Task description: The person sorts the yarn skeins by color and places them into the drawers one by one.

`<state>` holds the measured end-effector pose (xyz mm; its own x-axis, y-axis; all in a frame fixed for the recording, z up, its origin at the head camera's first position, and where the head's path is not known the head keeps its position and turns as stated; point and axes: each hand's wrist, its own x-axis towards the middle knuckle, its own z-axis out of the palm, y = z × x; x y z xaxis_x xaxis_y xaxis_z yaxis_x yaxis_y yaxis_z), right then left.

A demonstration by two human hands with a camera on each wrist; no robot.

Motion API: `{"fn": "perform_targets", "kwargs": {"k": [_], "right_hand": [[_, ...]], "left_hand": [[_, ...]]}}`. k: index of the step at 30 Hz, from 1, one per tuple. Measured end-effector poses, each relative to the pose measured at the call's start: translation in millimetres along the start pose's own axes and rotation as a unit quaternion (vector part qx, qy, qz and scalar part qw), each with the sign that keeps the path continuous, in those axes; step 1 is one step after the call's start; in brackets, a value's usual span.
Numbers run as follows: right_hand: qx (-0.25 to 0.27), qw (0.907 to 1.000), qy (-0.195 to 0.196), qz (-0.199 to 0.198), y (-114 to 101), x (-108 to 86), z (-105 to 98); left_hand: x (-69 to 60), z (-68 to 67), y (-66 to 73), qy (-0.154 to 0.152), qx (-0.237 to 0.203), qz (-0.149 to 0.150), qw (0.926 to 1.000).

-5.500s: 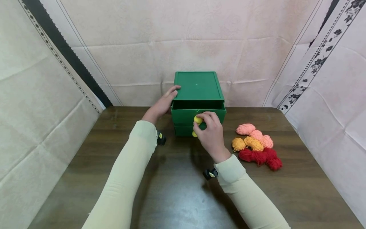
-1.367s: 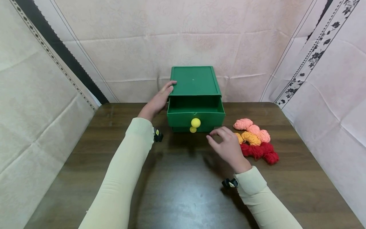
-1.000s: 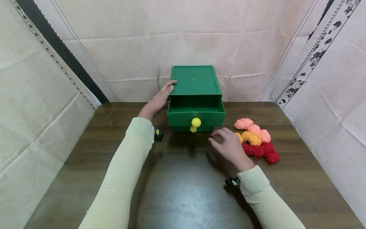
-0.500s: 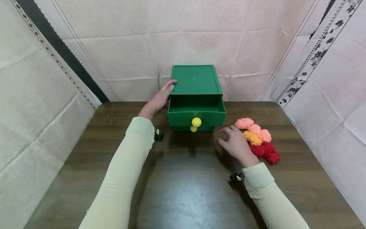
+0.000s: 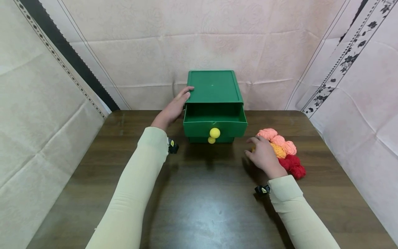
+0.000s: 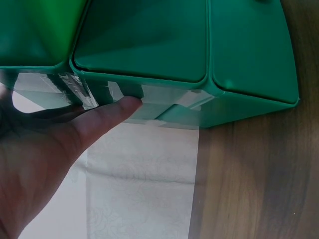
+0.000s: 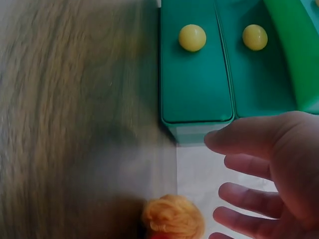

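A green drawer cabinet (image 5: pixel 214 86) stands at the back of the table with its top drawer (image 5: pixel 199 129) pulled out; the inside that shows is bare. The drawer has a round yellow knob (image 5: pixel 215 132). My left hand (image 5: pixel 174 109) rests against the cabinet's left side, its thumb (image 6: pixel 114 112) lying along the taped wall in the left wrist view. To the right, my right hand (image 5: pixel 263 157) hovers at the yarn, fingers loosely bent and holding nothing. Beside it lie skeins of pink yarn (image 5: pixel 278 140), orange yarn (image 5: pixel 278 150), partly hidden by the hand, and red yarn (image 5: pixel 293 166).
Below the pulled-out drawer, closed drawers with yellow knobs (image 7: pixel 192 38) show in the right wrist view. A brown wooden table (image 5: pixel 199 200) carries everything. Pale cloth (image 5: pixel 217 41) hangs behind the table and along both sides.
My right hand pinched the top drawer's knob earlier and the drawer came farther out. It has since let go and moved right to the yarn. My left hand stays at the cabinet.
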<state>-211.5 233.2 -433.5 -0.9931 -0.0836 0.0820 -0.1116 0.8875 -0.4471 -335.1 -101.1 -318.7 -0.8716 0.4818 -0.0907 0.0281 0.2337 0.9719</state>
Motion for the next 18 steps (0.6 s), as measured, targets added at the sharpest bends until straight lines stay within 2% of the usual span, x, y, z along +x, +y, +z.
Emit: {"fn": "perform_targets", "kwargs": {"k": [18], "right_hand": [[-0.017, 0.9989, -0.032, 0.030, 10.0, 3.1, -2.4]], "left_hand": [[0.1, -0.5, -0.2, 0.000, 0.002, -0.001, 1.0000]]}}
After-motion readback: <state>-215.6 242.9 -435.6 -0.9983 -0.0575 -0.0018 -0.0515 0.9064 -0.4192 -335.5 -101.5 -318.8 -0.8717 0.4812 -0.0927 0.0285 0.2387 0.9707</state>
